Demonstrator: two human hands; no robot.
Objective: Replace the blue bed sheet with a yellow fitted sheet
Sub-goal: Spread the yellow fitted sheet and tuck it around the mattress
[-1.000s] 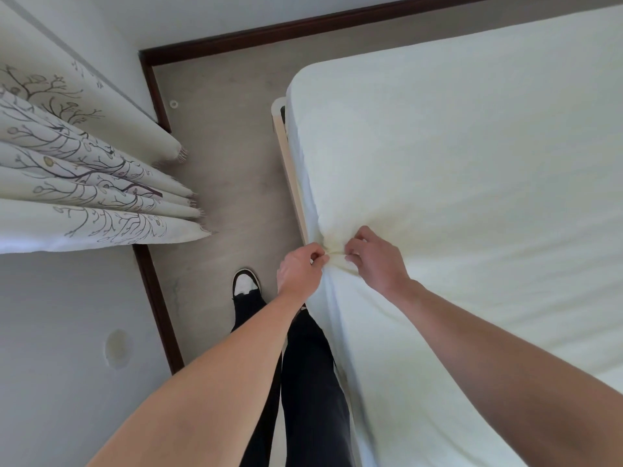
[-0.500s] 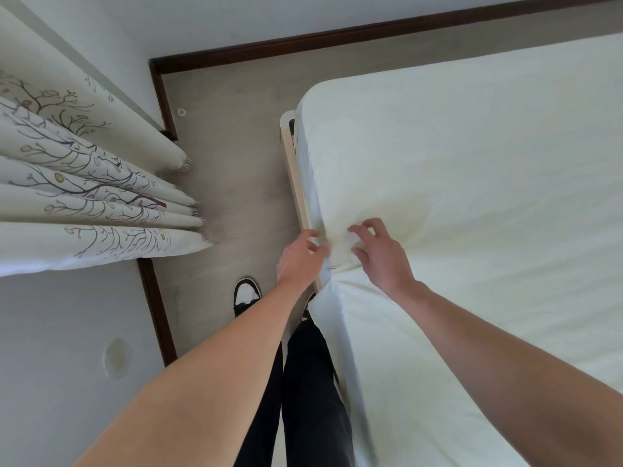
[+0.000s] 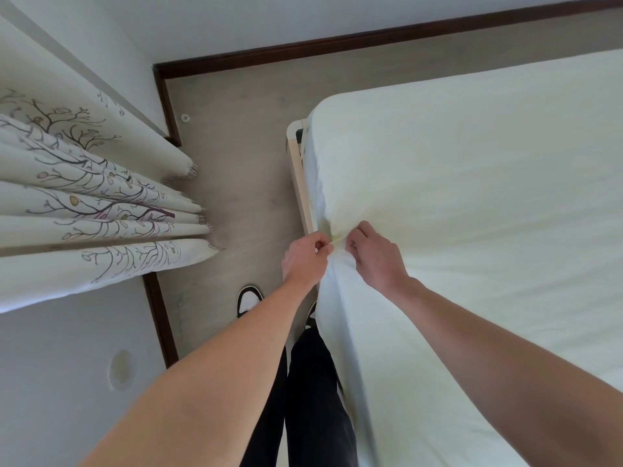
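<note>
A pale yellow fitted sheet [image 3: 472,203] covers the mattress that fills the right of the view. At the mattress's left side edge, my left hand [image 3: 305,256] and my right hand [image 3: 376,256] each pinch a small fold of the sheet's edge, a few centimetres apart. The fabric bunches and creases between the two hands. No blue sheet is in view.
A light wooden bed frame rail [image 3: 298,176] runs along the mattress's left side. My legs in dark trousers and a black-and-white shoe [image 3: 248,299] stand in the narrow floor strip beside it. Patterned curtains [image 3: 94,210] hang at the left, by a dark baseboard [image 3: 160,318].
Half a second ago both hands had loosened, fingers spread on the sheet edge; now both pinch the fabric again. The view has shifted slightly.
</note>
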